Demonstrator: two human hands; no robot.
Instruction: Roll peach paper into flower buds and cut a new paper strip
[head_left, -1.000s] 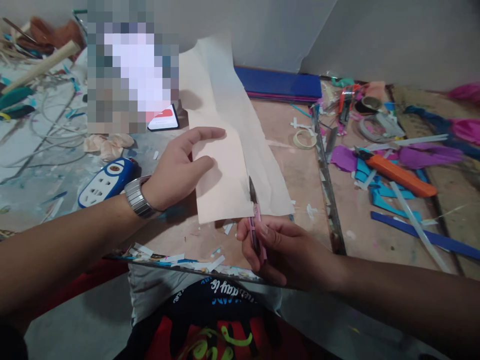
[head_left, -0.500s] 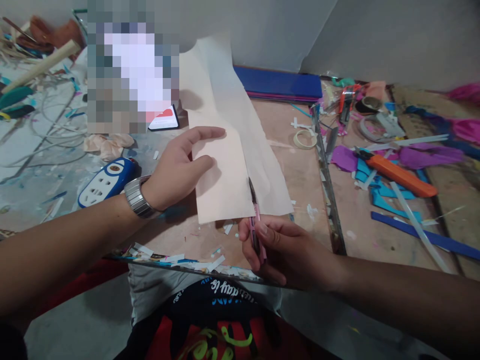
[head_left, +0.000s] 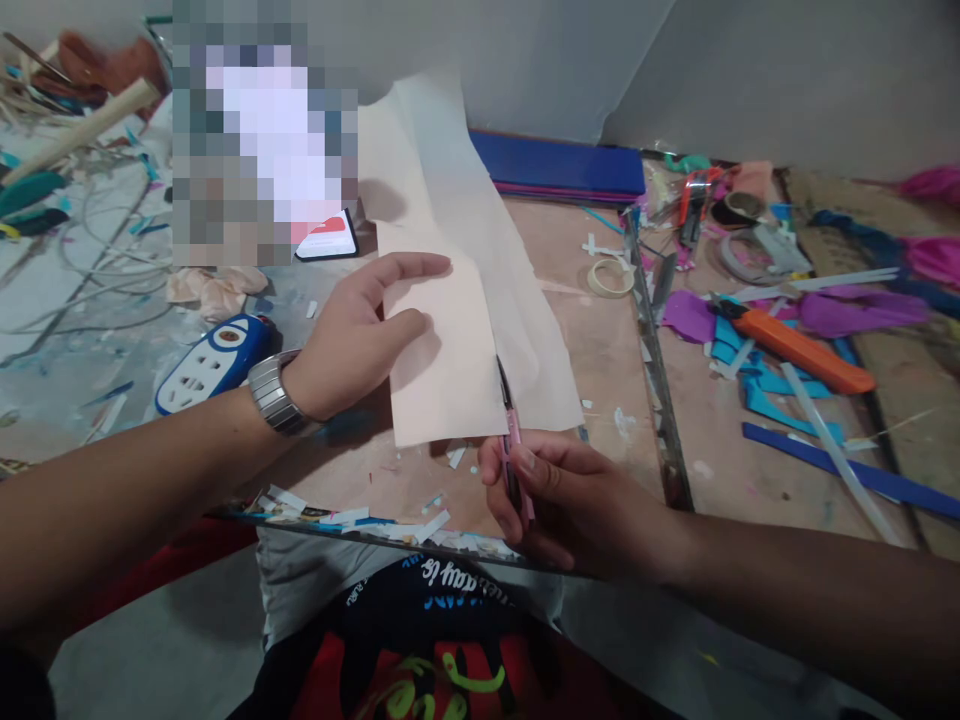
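Steadying the pale paper [head_left: 442, 375] near the front edge of the worktop [head_left: 600, 350], apparently against shifting, we are resting the left hand [head_left: 360, 335] on it, thumb and forefinger apart, and clamping the right hand [head_left: 566, 485] around pink scissors [head_left: 514, 432], presumably aligning their blades with the cut.

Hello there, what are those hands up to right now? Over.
Left hand spread on pale paper. Right hand gripping pink-handled scissors, tip at the paper. White scraps along near edge of table, away from scissors.
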